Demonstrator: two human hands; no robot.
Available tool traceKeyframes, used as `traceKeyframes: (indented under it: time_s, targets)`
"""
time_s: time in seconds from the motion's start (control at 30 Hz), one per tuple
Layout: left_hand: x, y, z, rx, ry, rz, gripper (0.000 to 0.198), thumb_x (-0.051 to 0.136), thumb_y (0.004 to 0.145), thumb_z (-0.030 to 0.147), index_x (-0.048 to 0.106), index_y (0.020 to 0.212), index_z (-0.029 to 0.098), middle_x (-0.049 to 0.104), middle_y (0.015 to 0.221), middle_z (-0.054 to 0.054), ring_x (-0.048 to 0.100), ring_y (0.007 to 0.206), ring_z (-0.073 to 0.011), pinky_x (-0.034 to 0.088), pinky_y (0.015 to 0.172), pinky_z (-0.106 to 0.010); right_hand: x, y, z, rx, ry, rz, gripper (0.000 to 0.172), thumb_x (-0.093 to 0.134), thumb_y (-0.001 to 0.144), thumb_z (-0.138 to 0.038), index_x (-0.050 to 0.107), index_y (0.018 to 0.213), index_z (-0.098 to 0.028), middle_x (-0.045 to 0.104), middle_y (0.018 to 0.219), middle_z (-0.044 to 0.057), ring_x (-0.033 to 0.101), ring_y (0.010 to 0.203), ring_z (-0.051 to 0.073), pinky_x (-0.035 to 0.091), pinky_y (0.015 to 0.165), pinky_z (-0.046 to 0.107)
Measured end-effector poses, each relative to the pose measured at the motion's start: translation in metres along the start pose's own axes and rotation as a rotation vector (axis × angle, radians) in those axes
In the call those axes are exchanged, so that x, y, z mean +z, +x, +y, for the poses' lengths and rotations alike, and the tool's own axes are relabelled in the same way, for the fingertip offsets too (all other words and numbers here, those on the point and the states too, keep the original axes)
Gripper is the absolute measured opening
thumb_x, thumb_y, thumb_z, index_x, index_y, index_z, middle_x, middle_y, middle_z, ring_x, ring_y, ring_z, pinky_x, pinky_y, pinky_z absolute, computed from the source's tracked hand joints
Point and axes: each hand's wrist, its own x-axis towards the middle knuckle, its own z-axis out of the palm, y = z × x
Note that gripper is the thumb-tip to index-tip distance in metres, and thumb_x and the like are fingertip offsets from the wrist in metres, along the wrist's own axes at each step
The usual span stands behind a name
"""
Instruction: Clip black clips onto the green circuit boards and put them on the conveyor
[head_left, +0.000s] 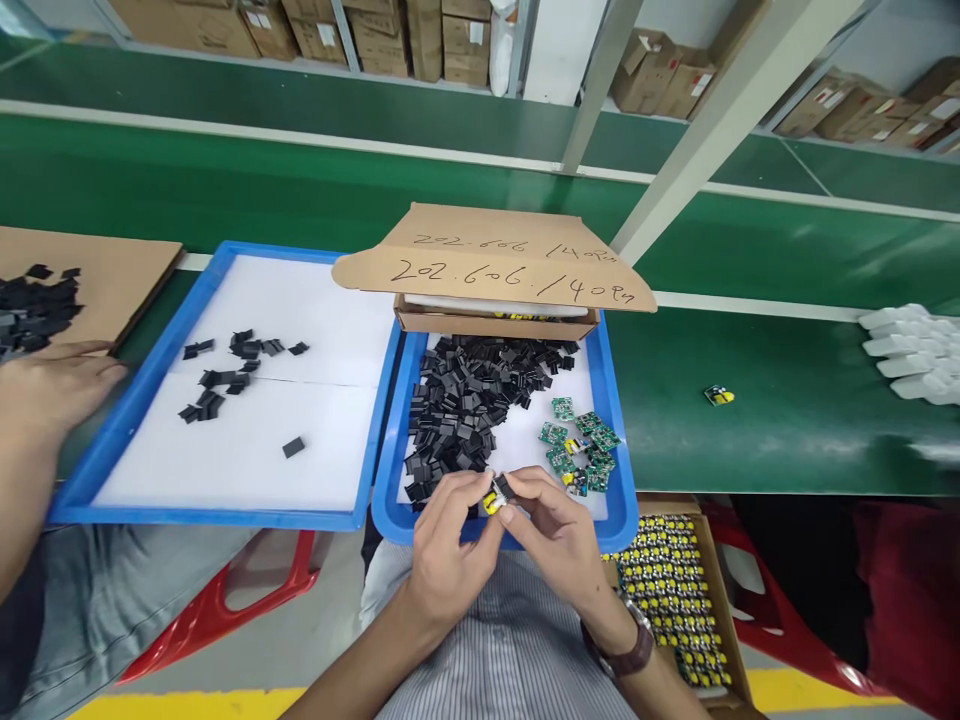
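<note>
Left hand (pixel 452 532), right hand (pixel 556 532), 1 yellow-and-black component (pixel 493 501) between, partly hidden

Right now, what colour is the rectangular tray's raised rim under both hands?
The raised rim is blue, clearest in head view.

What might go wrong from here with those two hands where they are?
The small yellow-and-black part sits in the fingertips of the left hand and right hand, near the front rim of the blue tray; it could slip and drop outside.

The lone board on the green bench lies outside any tray, so it might get brushed away or overlooked.

The right forearm appears close to the packed boards; a swing could jostle them.
</note>
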Motion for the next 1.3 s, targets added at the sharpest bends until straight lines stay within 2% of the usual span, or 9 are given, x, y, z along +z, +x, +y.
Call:
traceKeyframes:
  time_s: [0.17, 0.5, 0.67, 0.87, 1.07, 1.17, 1.3]
  targets:
    - [0.002, -0.001, -0.002, -0.078, -0.021, -0.001, 0.034, 0.071, 0.087, 0.011, 0.067, 0.120, 0.021, 0.073, 0.105, -0.007, 0.073, 0.096, -0.0207, 0.061, 0.085, -0.035, -0.002, 0.001, -0.001, 0.027, -0.034, -0.030, 0.030, 0.066, 0.096, -0.021, 0.072, 0.124, -0.031, 0.065, 0.119, 0.008, 0.066, 0.112, 0.021, 0.060, 0.093, 0.037]
    - [0.001, 0.000, 0.001, -0.016, 0.006, 0.028, 0.035, 0.069, 0.086, 0.006, 0.067, 0.118, 0.020, 0.073, 0.105, -0.007, 0.072, 0.096, -0.0202, 0.060, 0.086, -0.034, -0.003, -0.003, -0.006, -0.031, -0.210, -0.039, 0.030, 0.062, 0.099, -0.019, 0.071, 0.125, -0.032, 0.068, 0.120, 0.007, 0.066, 0.113, 0.020, 0.059, 0.095, 0.035]
    - [0.000, -0.001, 0.004, -0.036, -0.011, 0.032, 0.036, 0.068, 0.087, 0.005, 0.067, 0.119, 0.021, 0.074, 0.106, -0.007, 0.072, 0.098, -0.0215, 0.060, 0.087, -0.037, -0.003, -0.003, -0.010, -0.046, -0.280, -0.049, 0.030, 0.061, 0.100, -0.020, 0.071, 0.126, -0.031, 0.069, 0.121, 0.008, 0.067, 0.113, 0.022, 0.059, 0.095, 0.037]
    - [0.004, 0.001, 0.002, -0.025, -0.009, 0.068, 0.032, 0.069, 0.087, 0.007, 0.068, 0.116, 0.020, 0.073, 0.103, -0.007, 0.072, 0.094, -0.0212, 0.061, 0.084, -0.036, -0.004, 0.002, -0.008, -0.050, -0.273, -0.057, 0.030, 0.062, 0.099, -0.021, 0.071, 0.126, -0.031, 0.070, 0.120, 0.009, 0.067, 0.114, 0.022, 0.060, 0.094, 0.038]
    - [0.005, -0.001, 0.001, -0.009, -0.045, -0.016, 0.038, 0.067, 0.089, 0.006, 0.064, 0.123, 0.020, 0.071, 0.109, -0.008, 0.069, 0.102, -0.0214, 0.059, 0.089, -0.037, -0.012, 0.003, -0.004, -0.041, -0.147, -0.059, 0.029, 0.065, 0.097, -0.019, 0.072, 0.123, -0.031, 0.069, 0.116, 0.008, 0.066, 0.112, 0.022, 0.058, 0.097, 0.040]
    - [0.002, -0.003, 0.004, -0.011, -0.065, -0.063, 0.041, 0.066, 0.089, 0.005, 0.062, 0.127, 0.019, 0.070, 0.116, -0.010, 0.067, 0.109, -0.0222, 0.057, 0.095, -0.039, -0.012, -0.004, -0.004, -0.021, -0.152, -0.051, 0.035, 0.067, 0.096, -0.018, 0.071, 0.127, -0.034, 0.068, 0.122, 0.008, 0.065, 0.116, 0.023, 0.058, 0.097, 0.041]
    - [-0.001, -0.005, 0.008, -0.023, -0.081, -0.035, 0.042, 0.064, 0.089, 0.002, 0.062, 0.127, 0.019, 0.070, 0.116, -0.010, 0.065, 0.110, -0.0223, 0.057, 0.096, -0.041, -0.012, -0.012, -0.006, -0.013, -0.162, -0.043, 0.040, 0.066, 0.097, -0.017, 0.069, 0.132, -0.036, 0.068, 0.127, 0.009, 0.063, 0.119, 0.023, 0.058, 0.097, 0.040]
